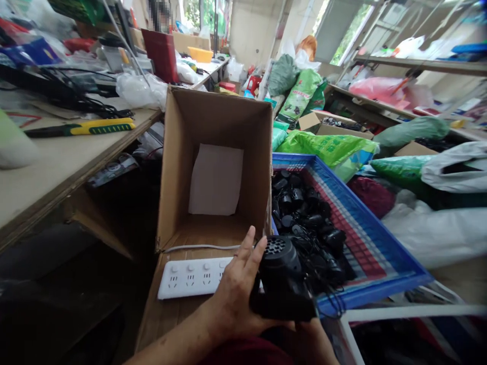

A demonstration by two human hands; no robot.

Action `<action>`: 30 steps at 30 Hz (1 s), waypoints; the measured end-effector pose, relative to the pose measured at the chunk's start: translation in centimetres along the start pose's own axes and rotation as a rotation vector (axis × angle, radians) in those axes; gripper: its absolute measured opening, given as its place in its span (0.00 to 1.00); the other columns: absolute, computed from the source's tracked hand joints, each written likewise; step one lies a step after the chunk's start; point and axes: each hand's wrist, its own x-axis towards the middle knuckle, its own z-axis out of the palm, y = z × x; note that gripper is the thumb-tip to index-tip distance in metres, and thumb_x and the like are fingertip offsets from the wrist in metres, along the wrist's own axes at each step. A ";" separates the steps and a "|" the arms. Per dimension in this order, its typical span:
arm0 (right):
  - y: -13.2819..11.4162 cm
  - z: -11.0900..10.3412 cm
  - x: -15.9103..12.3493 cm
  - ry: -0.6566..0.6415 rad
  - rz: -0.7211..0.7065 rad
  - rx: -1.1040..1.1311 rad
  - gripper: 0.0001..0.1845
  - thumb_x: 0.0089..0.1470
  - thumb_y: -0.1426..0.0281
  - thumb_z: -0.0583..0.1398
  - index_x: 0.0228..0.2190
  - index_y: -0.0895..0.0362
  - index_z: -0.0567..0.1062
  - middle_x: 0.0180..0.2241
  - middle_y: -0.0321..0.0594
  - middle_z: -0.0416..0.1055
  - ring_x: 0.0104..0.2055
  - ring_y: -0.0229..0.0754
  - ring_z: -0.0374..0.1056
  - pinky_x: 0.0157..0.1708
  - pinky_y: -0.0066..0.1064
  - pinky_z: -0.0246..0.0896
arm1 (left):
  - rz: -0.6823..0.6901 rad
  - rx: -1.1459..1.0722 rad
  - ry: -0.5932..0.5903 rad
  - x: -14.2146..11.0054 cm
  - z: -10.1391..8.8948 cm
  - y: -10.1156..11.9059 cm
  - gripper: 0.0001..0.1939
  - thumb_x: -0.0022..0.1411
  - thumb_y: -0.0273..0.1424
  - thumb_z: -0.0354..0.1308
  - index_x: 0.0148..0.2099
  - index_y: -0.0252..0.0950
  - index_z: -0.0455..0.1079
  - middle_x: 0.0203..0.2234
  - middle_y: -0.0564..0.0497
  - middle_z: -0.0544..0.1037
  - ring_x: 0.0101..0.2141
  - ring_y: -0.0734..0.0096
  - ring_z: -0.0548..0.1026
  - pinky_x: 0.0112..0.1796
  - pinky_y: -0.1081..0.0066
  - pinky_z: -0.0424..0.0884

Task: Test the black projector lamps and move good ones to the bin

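Note:
My left hand grips the side of a small black hair dryer, its fingers spread and pointing up. The dryer's round perforated grille faces upward. My right hand is mostly hidden beneath the dryer and holds it from below. Just behind the dryer lies a blue plastic tray with a red mesh base, heaped with several black hair dryers and tangled cords. To the left stands an open cardboard box, with a white sheet of paper inside it.
A white power strip lies on the wooden surface in front of the box. On the left is a cluttered workbench with cables and a yellow-handled tool. Green sacks, plastic bags and shelves fill the right side.

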 end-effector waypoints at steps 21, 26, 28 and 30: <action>-3.8 -5.2 -4.4 -0.237 0.019 -0.142 0.43 0.22 0.69 0.73 0.44 0.54 0.67 0.43 0.42 0.69 0.43 0.50 0.66 0.41 0.36 0.60 | -0.231 -0.865 -0.474 -0.6 0.0 -0.6 0.38 0.38 0.38 0.71 0.53 0.48 0.62 0.48 0.44 0.73 0.48 0.53 0.72 0.45 0.51 0.70; -4.3 -7.0 -6.2 -0.153 0.053 -0.171 0.45 0.19 0.72 0.73 0.46 0.54 0.68 0.44 0.45 0.69 0.45 0.55 0.65 0.44 0.42 0.59 | -0.249 -1.076 -0.573 0.0 2.8 -0.5 0.33 0.38 0.43 0.70 0.48 0.45 0.67 0.49 0.44 0.72 0.51 0.53 0.69 0.50 0.48 0.62; -4.9 -9.1 -7.1 -0.087 0.103 -0.207 0.45 0.20 0.74 0.72 0.46 0.54 0.68 0.42 0.45 0.71 0.42 0.55 0.67 0.41 0.43 0.61 | -0.349 -1.125 -0.642 -0.2 4.2 -0.6 0.38 0.37 0.44 0.70 0.52 0.45 0.65 0.49 0.43 0.72 0.52 0.52 0.68 0.51 0.47 0.60; -5.6 -12.5 -8.4 0.078 0.135 -0.264 0.43 0.19 0.73 0.71 0.45 0.56 0.71 0.38 0.46 0.74 0.36 0.55 0.70 0.36 0.42 0.63 | -0.447 -1.069 -0.666 -0.6 5.2 -0.9 0.46 0.35 0.43 0.71 0.58 0.44 0.59 0.53 0.40 0.68 0.54 0.50 0.65 0.52 0.45 0.58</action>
